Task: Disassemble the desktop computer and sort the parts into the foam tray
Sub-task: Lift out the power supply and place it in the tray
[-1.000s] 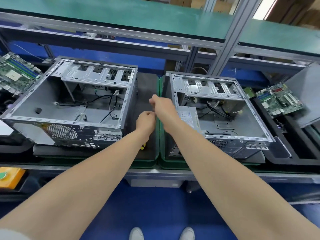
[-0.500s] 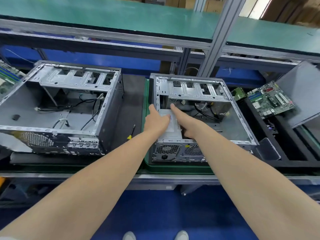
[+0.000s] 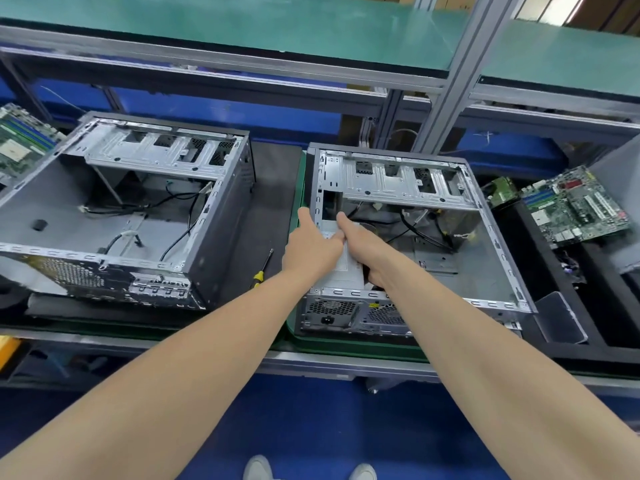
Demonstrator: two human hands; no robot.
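1. While the green rectangular motherboard [image 3: 571, 209] already lies in the black foam tray [image 3: 595, 317] right of the open grey steel computer case [image 3: 478, 271], we judge the stripping roughly half done.
2. Our right hand [image 3: 367, 251] grips the silver box-shaped power supply [image 3: 343, 275] in the case's near-left corner; our left hand [image 3: 311, 244] lies on it (finger curl hidden).
3. Inside the case, black cables [image 3: 415, 230] also remain.

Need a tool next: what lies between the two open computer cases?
A screwdriver with a yellow and black handle lies on the dark mat between the left case and the right case, in the head view.
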